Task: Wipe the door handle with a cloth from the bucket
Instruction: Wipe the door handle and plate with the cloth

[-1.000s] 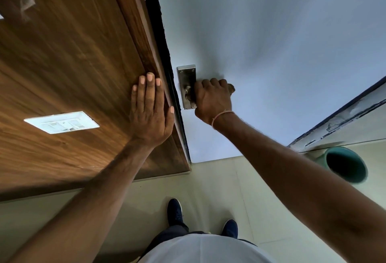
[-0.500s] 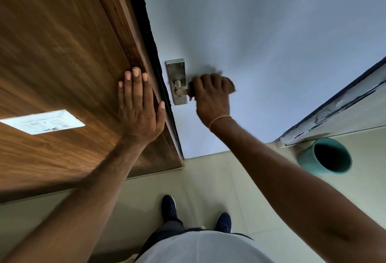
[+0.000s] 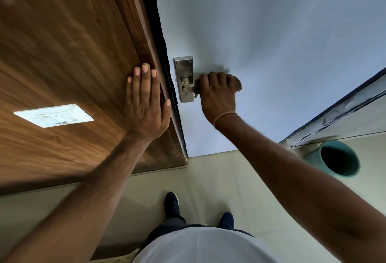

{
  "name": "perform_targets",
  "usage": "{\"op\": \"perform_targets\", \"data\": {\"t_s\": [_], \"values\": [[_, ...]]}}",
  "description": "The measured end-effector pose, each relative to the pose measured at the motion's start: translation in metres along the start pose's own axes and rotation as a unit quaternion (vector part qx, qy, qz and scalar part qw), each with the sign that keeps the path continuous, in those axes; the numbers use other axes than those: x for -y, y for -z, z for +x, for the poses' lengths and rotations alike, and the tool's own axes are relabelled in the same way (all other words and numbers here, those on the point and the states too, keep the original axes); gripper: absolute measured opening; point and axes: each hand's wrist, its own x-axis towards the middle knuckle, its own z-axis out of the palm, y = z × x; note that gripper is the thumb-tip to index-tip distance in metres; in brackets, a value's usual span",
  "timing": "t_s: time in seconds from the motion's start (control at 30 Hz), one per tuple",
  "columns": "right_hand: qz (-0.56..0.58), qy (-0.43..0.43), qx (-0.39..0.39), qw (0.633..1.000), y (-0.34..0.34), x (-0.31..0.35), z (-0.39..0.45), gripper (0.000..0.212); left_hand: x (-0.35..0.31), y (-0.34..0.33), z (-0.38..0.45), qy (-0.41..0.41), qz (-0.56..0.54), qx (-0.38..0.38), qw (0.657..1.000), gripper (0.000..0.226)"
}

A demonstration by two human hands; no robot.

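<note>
Wiping the handle, one hand braced on wood

Lying flat on the grained wooden panel (image 3: 62, 53), right of a white switch plate (image 3: 53, 115), the left hand (image 3: 146, 104) has its fingers spread and holds nothing. Past the dark door edge, the metal handle (image 3: 188, 85) runs sideways from its upright steel plate (image 3: 183, 68). The right hand (image 3: 217, 95) is fisted around a brown cloth (image 3: 237, 84) on the lever. Smooth pale door (image 3: 271, 33) spreads rightward; a teal bucket (image 3: 313, 158) stands on the floor.

left hand (image 3: 146, 104) flat, right hand (image 3: 217, 93) fisted
</note>
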Motion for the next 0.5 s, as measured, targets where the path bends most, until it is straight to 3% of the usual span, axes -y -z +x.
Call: {"op": "perform_targets", "data": {"t_s": [0.1, 0.2, 0.33, 0.43, 0.5], "values": [[0.025, 0.029, -0.02, 0.999, 0.001, 0.023, 0.0, 0.034, 0.002, 0.002, -0.002, -0.004, 0.003, 0.007, 1.0, 0.08], [0.056, 0.032, -0.027, 0.998, 0.0, 0.005, 0.001, 0.035, 0.004, 0.003, -0.002, -0.007, 0.002, 0.013, 1.0, 0.079], [0.158, -0.067, 0.011, 0.985, -0.004, -0.012, -0.008, 0.042, 0.004, 0.005, -0.001, -0.012, 0.003, 0.018, 1.0, 0.077], [0.316, -0.209, 0.056, 0.924, -0.009, -0.005, -0.008, 0.049, 0.004, 0.008, 0.001, -0.017, 0.001, 0.02, 1.0, 0.076], [0.459, -0.32, 0.04, 0.828, -0.008, -0.002, 0.0, 0.054, 0.007, 0.01, 0.002, -0.023, 0.001, 0.025, 0.999, 0.076]]}}
